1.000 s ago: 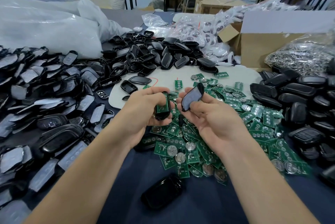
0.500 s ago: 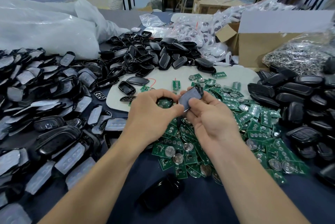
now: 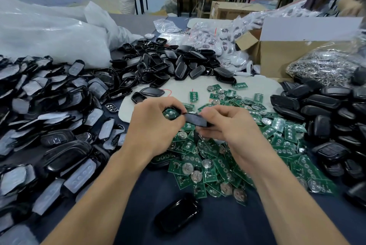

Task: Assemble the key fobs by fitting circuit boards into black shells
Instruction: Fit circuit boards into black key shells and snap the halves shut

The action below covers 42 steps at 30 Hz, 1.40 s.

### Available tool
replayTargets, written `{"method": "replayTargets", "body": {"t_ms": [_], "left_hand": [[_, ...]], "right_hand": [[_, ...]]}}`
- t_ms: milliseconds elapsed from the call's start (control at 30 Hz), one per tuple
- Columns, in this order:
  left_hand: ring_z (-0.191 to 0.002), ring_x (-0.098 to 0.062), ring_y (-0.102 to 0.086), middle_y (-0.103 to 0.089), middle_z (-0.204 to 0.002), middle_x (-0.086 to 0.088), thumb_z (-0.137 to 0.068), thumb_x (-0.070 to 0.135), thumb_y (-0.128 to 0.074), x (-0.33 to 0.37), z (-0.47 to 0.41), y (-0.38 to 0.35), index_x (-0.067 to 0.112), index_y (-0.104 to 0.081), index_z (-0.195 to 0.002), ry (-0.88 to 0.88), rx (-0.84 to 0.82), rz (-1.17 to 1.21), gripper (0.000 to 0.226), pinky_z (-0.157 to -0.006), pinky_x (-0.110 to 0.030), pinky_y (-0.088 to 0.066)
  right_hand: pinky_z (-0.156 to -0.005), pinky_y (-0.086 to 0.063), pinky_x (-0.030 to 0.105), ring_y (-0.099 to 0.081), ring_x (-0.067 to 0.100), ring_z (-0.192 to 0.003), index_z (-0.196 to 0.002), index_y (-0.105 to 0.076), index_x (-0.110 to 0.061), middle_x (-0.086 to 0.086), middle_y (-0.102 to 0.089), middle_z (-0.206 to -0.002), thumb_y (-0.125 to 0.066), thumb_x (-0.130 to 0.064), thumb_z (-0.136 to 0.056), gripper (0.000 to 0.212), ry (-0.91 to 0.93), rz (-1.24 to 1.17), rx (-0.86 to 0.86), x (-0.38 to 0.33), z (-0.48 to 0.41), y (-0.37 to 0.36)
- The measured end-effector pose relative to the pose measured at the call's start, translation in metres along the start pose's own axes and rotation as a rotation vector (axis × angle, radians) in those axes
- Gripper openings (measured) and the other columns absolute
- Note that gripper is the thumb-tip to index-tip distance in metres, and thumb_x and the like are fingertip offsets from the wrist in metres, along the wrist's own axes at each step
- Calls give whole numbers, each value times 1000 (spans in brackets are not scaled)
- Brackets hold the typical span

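Green circuit board (image 3: pixel 170 113) in left hand (image 3: pixel 152 126) grip, black shell (image 3: pixel 195 120) in right hand (image 3: pixel 234 128) grip, edges touching

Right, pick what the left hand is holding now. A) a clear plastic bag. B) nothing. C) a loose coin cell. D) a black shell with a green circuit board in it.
D: the left hand grips a black shell with a green circuit board showing inside it, while the right hand holds a black shell cover right next to it.
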<state>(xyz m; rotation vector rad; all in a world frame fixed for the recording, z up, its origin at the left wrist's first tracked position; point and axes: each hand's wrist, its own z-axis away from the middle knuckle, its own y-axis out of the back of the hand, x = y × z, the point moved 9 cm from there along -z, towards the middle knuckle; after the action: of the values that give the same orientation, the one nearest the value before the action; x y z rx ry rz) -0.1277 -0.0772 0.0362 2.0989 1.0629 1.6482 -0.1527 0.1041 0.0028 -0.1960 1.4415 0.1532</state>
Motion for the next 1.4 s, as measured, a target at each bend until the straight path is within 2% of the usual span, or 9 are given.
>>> {"method": "replayTargets", "body": {"t_ms": [167, 333, 400, 500, 700, 933, 1067, 1233, 1400], "left_hand": [[-66, -9, -64, -73, -75, 14, -73, 22, -84, 4, -2, -2, 40, -77, -76, -26, -33, 267, 19, -63, -26, -52], [-59, 1, -59, -69, -67, 17, -71, 8, -81, 10, -2, -4, 31, -77, -75, -27, -92, 545, 23, -60, -11, -45], [-51, -1, -53, -66, -64, 15, -71, 11, -81, 5, -1, -9, 28, -78, -78, 46, -127, 643, 19, -52, -11, -41], [-43, -6, -41, -57, -56, 7, -76, 14, -87, -6, 2, -20, 27, -79, -78, 222, -159, 811, 16, -40, -15, -33], [-57, -15, -52, -62, -70, -6, -96, 19, -62, -21, 9, -34, 13, -76, -77, 509, -134, 958, 25, -48, -22, -44], [-76, -18, -71, -80, -90, -7, -91, -10, -53, -18, 6, -29, 22, -79, -76, 415, -130, 791, 44, -65, -34, -59], [-107, -18, -74, -82, -99, 0, -85, -16, -64, -19, 6, -19, 18, -81, -90, 354, -16, 678, 38, -102, -46, -55], [-96, -16, -77, -82, -93, -2, -86, -14, -69, -12, 8, -21, 16, -82, -94, 339, 12, 727, 34, -100, -41, -58], [-95, -22, -72, -80, -104, -14, -95, -10, -56, -10, 11, -38, 17, -82, -94, 418, -79, 908, 37, -89, -36, -58]], "right_hand": [[-77, -66, 40, -74, 33, -80, -84, -67, -2, 21, -69, -83, -79, 2, -81, 13, -135, -193, -196, 9, 7, -18], [-83, -64, 48, -74, 32, -88, -118, -61, -1, 21, -70, -97, -79, 5, -69, 52, -255, -447, -436, 10, 18, -40], [-84, -64, 46, -75, 31, -89, -116, -67, -1, 19, -71, -98, -80, 6, -69, 49, -248, -467, -442, 9, 18, -40], [-88, -63, 45, -74, 30, -90, -102, -77, -5, 17, -73, -98, -79, 2, -69, 34, -234, -499, -383, 11, 14, -36], [-85, -64, 39, -74, 32, -98, -114, -71, 2, 29, -71, -118, -75, 1, -71, 43, -234, -578, -234, 19, 7, -36], [-82, -64, 36, -75, 26, -86, -101, -75, -5, 13, -75, -96, -82, 2, -71, 32, -117, -406, -52, 20, 2, -27], [-73, -62, 26, -76, 12, -77, -89, -77, -20, -4, -79, -81, -88, 1, -73, 28, 38, -117, 120, 12, 4, -13], [-78, -61, 26, -75, 5, -77, -89, -79, -24, -12, -79, -81, -94, -9, -63, 33, 204, 171, 206, 0, 8, -17], [-69, -54, 9, -73, -5, -74, -87, -79, -30, -22, -76, -77, -95, -15, -61, 33, 235, 218, 296, -2, 10, -10]]}}
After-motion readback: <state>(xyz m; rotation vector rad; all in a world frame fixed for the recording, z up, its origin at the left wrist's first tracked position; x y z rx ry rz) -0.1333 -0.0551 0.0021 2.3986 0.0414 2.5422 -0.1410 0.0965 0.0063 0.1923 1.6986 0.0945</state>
